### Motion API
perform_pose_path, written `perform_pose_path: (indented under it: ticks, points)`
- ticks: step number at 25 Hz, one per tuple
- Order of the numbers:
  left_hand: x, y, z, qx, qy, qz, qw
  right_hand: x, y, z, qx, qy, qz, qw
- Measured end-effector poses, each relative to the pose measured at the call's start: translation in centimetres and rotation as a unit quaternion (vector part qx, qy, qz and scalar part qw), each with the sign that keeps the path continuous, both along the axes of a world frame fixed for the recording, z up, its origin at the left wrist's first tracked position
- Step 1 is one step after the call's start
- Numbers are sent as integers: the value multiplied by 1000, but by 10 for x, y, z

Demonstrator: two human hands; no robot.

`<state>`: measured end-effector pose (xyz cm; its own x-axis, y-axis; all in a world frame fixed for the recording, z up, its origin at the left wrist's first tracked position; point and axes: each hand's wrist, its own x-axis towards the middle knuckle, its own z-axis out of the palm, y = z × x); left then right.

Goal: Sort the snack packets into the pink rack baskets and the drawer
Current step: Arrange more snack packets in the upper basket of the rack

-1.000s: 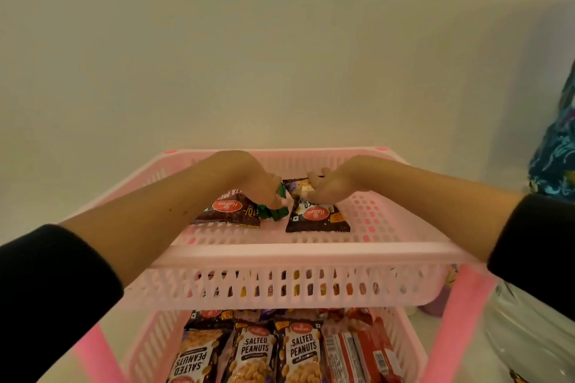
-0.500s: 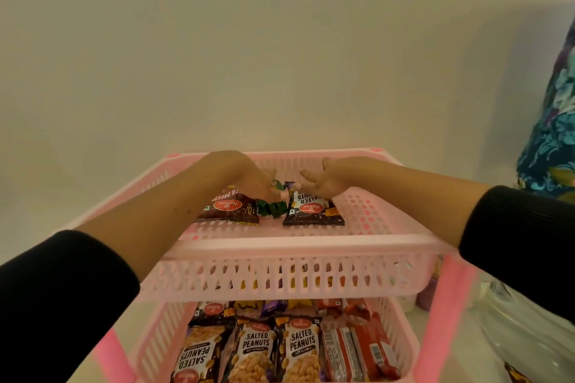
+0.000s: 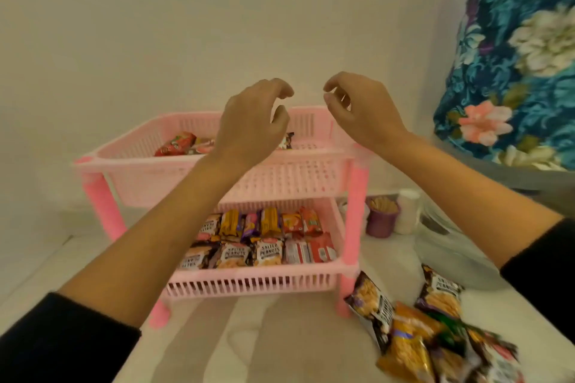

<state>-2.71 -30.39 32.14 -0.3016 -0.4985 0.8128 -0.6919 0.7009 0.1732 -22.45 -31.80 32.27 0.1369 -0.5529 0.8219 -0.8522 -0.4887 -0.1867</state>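
The white counter [image 3: 280,336] is taking up the whole near part of the scene, w/ a plain wall behind. A floral blue cloth [image 3: 513,56] is hanging at far right.

The pink rack [image 3: 356,211] is standing left of centre on the counter, two tiers on pink legs. The top basket [image 3: 295,177] is holding a red packet [image 3: 175,144] at its left and a dark packet [image 3: 287,140] further right, partly hidden behind the left hand. The bottom basket [image 3: 249,281] is packed: a near row of salted peanuts packets [image 3: 267,252] w/ red packets [image 3: 311,250] at its right end, and a far row of yellow, purple and orange packets [image 3: 264,222] standing upright.

Both forearms are reaching in from the near edge, black sleeves pushed up. The left hand [image 3: 252,124] is hovering above the top basket, fingers loosely curled, holding nothing. The right hand [image 3: 362,109] is hovering just right of it, near the basket's far right corner, fingers also curled loose & empty. The two hands are apart, not touching.

A loose pile of snack packets [image 3: 429,329] is lying on the counter at near right, just beside the rack's near right leg; its near end is blurred. A purple cup [image 3: 382,221] is sitting right of the rack, w/ a white cup [image 3: 407,211] beside it.
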Motion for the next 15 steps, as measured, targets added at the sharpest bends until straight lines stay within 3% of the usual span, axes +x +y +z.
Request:
perform_pose_path:
  ticks: [4,7,12,13,15]
  points:
    - [-47,65,-59,-33,56,-52,997,-37,81,-56,-49,-56,-16,997]
    - [-77,104,-122,37,72,-78,994,-72,132,-114,12,-52,-39,998]
    - [-121,161,-242,307,4,-42,951,-135,202,-223,225,-1,-115,968]
    - [-129,169,-263,369,-31,-10,929,-143,211,-242,276,-1,-159,948]
    - [-143,185,-294,516,-102,50,849,-151,225,-275,388,-19,-270,881]
